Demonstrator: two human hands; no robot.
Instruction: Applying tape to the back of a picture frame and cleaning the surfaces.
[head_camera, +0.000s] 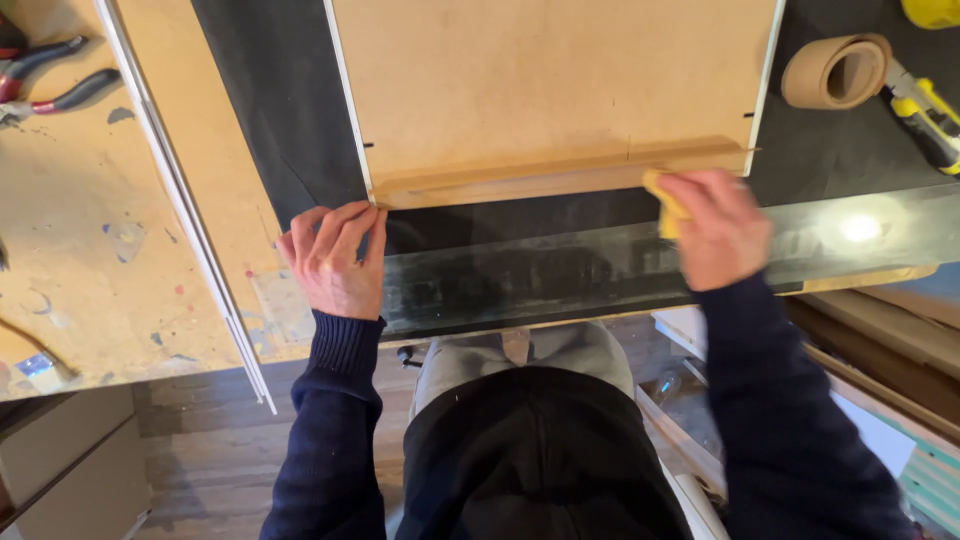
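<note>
1. The right hand (722, 228) is curled shut around a small yellow pad (668, 208), pressing it on the right end of the tape strip (560, 178).
2. The left hand (335, 258) holds nothing; its fingers lie flat and close together, pinning the board (550, 80) at its near left corner.
3. The strip runs along the board's near edge, its long axis left to right, spanning the gap between the two hands. It lies just beyond the knuckles of both, away from the body.
4. The right hand is on the strip; the left only touches its far left end at the corner, so the right is the nearer to most of its length.
5. The board rests on a black sheet (270, 120) on the table (90, 250), with a glossy dark pane (560, 275) just nearer the body.
6. Further out: a tape roll (836, 72) and a yellow knife (930, 115) to the right, pliers (50, 85) far left.
</note>
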